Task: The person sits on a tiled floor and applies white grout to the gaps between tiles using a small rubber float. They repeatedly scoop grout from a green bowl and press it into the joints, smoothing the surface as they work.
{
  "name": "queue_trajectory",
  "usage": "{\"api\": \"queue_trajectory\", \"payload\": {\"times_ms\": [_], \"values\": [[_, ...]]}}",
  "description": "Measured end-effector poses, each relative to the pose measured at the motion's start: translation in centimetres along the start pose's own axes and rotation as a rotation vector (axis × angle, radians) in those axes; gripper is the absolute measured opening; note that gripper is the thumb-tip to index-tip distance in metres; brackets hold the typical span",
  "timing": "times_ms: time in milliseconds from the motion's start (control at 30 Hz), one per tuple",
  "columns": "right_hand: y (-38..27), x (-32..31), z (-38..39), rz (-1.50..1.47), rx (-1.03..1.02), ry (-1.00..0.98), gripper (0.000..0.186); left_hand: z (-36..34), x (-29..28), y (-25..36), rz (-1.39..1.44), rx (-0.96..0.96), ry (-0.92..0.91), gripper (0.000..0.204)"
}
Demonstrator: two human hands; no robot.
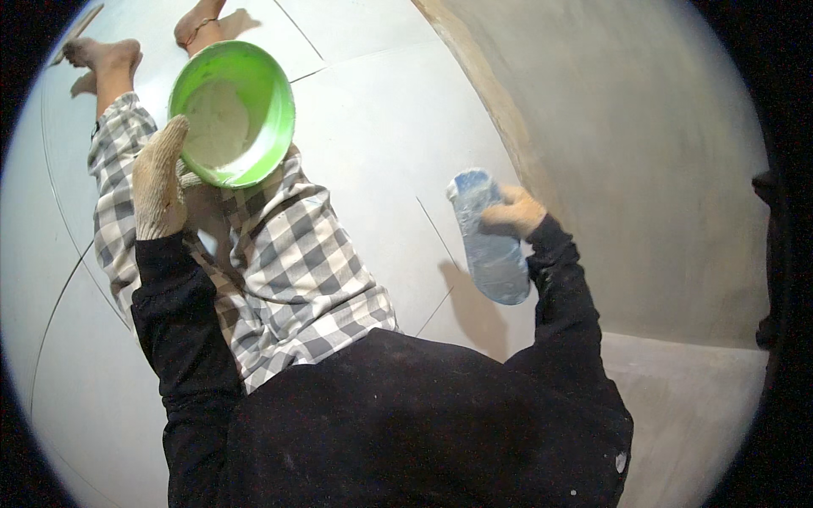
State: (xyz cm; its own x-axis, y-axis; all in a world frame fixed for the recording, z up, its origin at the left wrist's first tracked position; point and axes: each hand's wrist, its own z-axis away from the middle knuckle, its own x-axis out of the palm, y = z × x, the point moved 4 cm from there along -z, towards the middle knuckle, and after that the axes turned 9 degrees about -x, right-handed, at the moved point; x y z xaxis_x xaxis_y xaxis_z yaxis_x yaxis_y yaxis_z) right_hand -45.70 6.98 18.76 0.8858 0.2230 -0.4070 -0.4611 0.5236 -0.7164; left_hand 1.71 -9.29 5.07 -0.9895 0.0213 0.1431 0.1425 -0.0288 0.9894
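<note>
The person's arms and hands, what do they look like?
Long black sleeves cover both arms. The left hand wears a cream, ribbed knit glove; the right hand seems gloved too, though its texture is unclear.

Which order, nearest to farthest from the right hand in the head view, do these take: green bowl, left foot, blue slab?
1. Blue slab: gripped in the right hand.
2. Green bowl: off to the left, in the left hand.
3. Left foot: beyond the bowl, at upper left.

Bright light casts shadows on the floor (edges bend).
</note>
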Motion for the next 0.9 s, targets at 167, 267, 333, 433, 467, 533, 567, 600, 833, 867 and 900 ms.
{"api": "queue_trajectory", "payload": {"times_ms": [167, 267, 333, 433, 467, 533, 567, 600, 833, 867, 900], "values": [[7.6, 2.4, -2.1, 0.613, -0.039, 0.130, 0.041, 1.1, -0.2, -0.5, -0.075, 0.052, -0.018, 0.027], [9.5, 4.3, -4.3, 0.736, -0.268, 0.298, 0.044, 0.6, -0.8, -0.7, -0.316, 0.245, 0.027, 0.029], [10.7, 5.7, -6.1, 0.983, -0.281, 0.322, 0.050, -0.1, -1.5, -2.1, -0.124, 0.089, 0.028, 0.033], [12.6, 8.3, -7.0, 1.156, -0.113, 0.271, 0.055, 0.0, -2.0, -2.9, -0.099, 0.134, 0.044, 0.041], [13.1, 9.0, -6.5, 1.179, -0.021, 0.249, 0.053, 0.2, -2.1, -2.7, -0.198, 0.215, 0.034, 0.039], [13.1, 9.6, -4.7, 1.219, 0.089, 0.219, 0.053, 0.3, -2.1, -3.0, -0.184, 0.157, 0.008, 0.040], [12.6, 9.5, -4.0, 1.243, 0.086, 0.126, 0.051, 0.4, -2.0, -3.0, -0.238, 0.191, 0.026, 0.043], [12.2, 8.7, -3.0, 1.260, 0.136, -0.004, 0.049, 0.3, -2.1, -3.2, -0.161, 0.116, 0.007, 0.047], [5.2, 4.5, -4.3, 1.431, -0.180, 0.027, 0.035, 0.2, -2.1, -3.0, -0.418, 0.320, -0.001, 0.036], [4.7, 4.4, -5.3, 1.483, -0.191, 0.001, 0.034, 0.0, -2.4, -3.2, -0.446, 0.242, 0.049, 0.034], [4.6, 4.2, -6.6, 1.449, -0.094, -0.085, 0.049, 0.1, -2.4, -3.2, -0.336, 0.214, 0.005, 0.032]]}}
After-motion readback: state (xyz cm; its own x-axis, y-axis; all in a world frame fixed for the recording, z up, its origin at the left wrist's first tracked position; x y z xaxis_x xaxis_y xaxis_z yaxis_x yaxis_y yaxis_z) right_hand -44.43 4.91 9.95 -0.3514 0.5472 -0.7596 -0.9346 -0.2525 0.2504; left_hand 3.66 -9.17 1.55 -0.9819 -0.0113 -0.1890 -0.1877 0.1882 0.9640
